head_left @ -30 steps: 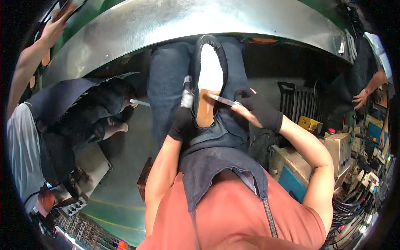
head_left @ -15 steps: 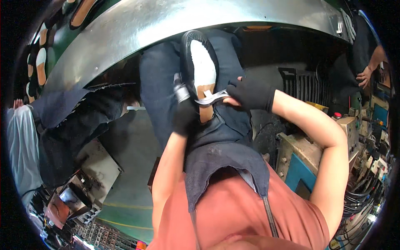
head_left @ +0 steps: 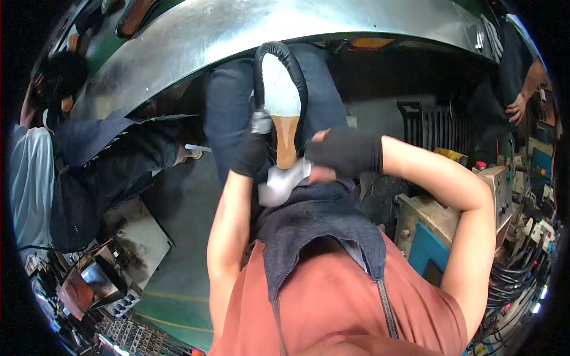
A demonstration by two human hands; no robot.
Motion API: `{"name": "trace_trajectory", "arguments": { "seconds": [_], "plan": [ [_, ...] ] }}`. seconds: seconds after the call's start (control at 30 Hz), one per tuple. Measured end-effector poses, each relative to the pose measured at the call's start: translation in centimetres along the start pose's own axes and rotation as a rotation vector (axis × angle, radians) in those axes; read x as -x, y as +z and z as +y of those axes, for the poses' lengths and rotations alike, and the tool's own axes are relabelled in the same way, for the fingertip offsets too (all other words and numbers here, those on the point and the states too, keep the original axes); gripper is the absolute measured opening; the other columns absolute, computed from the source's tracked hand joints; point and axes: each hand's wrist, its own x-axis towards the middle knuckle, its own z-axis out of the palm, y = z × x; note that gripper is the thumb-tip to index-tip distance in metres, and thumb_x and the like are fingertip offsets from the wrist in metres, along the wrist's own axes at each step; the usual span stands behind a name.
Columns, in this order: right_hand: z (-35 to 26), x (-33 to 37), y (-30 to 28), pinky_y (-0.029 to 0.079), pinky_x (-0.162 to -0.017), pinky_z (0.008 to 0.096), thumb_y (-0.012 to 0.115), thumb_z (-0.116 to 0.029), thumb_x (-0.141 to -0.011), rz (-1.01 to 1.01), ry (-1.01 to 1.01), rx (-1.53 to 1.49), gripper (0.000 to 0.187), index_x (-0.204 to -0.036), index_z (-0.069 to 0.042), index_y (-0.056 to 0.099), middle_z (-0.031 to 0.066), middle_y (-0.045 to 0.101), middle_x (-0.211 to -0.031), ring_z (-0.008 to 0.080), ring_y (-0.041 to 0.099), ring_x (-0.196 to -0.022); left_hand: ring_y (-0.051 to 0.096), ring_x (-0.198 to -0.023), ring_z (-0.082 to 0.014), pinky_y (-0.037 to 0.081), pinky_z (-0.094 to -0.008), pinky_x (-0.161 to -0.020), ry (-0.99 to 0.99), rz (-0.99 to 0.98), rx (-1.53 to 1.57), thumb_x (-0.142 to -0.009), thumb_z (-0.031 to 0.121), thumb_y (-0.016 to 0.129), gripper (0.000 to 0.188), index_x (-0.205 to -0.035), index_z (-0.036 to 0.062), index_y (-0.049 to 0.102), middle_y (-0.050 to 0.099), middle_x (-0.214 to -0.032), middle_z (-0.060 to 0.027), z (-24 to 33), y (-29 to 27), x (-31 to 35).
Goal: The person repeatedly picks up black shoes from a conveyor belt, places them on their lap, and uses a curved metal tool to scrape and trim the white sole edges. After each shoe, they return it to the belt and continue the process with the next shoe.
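A black shoe upper on its last point(head_left: 286, 98) lies sole up across my thighs, toe away from me. The forefoot of its underside is white, and the waist and heel are tan. My left hand point(head_left: 255, 142), in a black fingerless glove with silver tape round a digit, is closed on the shoe's left side; its other fingers are hidden. Just right of the heel, my right hand point(head_left: 344, 153), gloved alike, pinches a pale greyish-white strip point(head_left: 281, 186). Smeared by motion, the strip hangs left of that hand, over the heel end; its material is unclear.
A curved metal worktop point(head_left: 196, 44) spans the far side, with part of another shoe point(head_left: 133, 16) at its left. Co-workers sit left, beside a white sheet point(head_left: 37, 178), and right, where a hand point(head_left: 518, 108) shows. A machine box point(head_left: 427, 237) stands by my right elbow.
The right hand has drawn the pale strip toward me, from across the shoe's waist to the heel end. My left hand has shifted slightly up the shoe's side. The left co-worker has leaned in.
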Motion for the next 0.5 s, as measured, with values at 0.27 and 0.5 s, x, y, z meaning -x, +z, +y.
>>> {"name": "trace_trajectory", "arguments": {
  "seconds": [0.27,0.5],
  "plan": [
    [5.2,1.0,2.2,0.046,-0.072,0.0252,0.036,-0.043,-0.102,0.005,0.598,-0.97,0.046,-0.118,-0.007,0.06,0.0026,0.063,-0.095,0.0109,0.055,-0.084,0.055,-0.089,-0.0153,0.044,-0.0308,-0.085,-0.522,-0.162,0.652,-0.102,0.05,0.027,0.057,-0.12,0.001,0.051,0.058,-0.096,-0.0068,2.1,0.2,-2.0],
    [-0.8,1.3,1.4,0.049,-0.064,0.0409,0.056,-0.034,-0.091,0.427,0.339,0.291,0.034,-0.08,-0.003,0.059,0.0172,0.059,-0.082,0.0316,0.061,-0.076,0.052,-0.114,-0.0204,0.039,-0.0304,-0.1,-0.449,0.03,0.65,-0.101,0.038,0.035,0.053,-0.137,-0.0008,0.039,0.054,-0.124,-0.013,5.4,2.8,-1.4]
  ]
}}
